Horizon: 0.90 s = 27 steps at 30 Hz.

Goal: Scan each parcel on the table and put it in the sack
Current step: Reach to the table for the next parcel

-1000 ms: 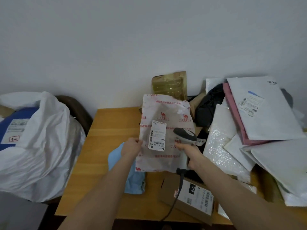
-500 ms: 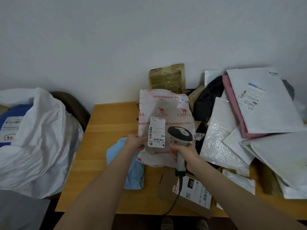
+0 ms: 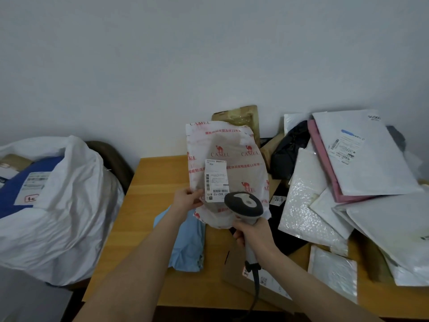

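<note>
Left hand pinches lower-left edge of crinkled white plastic mailer with red camel print, upright above wooden table. Right hand wrapped round grey corded barcode scanner, head just beside white shipping label. Best: pull film taut, aim squarely at barcode.

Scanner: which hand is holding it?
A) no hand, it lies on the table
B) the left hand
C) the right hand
C: the right hand grips the scanner by its handle, while the left hand holds the parcel.
</note>
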Available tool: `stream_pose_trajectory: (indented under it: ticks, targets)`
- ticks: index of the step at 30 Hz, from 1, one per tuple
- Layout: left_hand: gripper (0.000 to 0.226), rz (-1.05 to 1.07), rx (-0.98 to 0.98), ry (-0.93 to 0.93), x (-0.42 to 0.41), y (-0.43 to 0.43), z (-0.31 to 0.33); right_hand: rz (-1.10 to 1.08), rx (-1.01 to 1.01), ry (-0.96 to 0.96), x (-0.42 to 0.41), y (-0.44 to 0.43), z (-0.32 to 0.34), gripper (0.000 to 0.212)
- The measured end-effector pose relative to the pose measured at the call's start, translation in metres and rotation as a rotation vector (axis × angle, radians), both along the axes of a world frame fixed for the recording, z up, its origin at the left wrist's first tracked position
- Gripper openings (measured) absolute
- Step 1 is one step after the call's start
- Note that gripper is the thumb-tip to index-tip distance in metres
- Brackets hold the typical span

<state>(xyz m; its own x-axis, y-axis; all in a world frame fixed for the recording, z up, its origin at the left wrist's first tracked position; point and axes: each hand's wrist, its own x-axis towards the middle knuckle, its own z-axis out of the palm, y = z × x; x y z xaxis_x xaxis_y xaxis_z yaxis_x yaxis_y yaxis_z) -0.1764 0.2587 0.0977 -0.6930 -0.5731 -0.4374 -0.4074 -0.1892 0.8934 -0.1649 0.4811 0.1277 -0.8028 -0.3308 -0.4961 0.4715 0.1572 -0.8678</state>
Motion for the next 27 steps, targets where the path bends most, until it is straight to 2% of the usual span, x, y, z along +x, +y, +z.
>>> stream_pose_trajectory:
  ticks: [11, 27]
  targets:
    - [0.007, 0.001, 0.039, 0.044, 0.003, 0.003, 0.013, 0.003, 0.044, 0.025, 0.020, -0.002, 0.016, 0.022]
    - [0.009, -0.030, 0.040, 0.091, 0.007, -0.002, 0.015, -0.072, -0.019, -0.009, 0.025, -0.007, 0.023, 0.012]
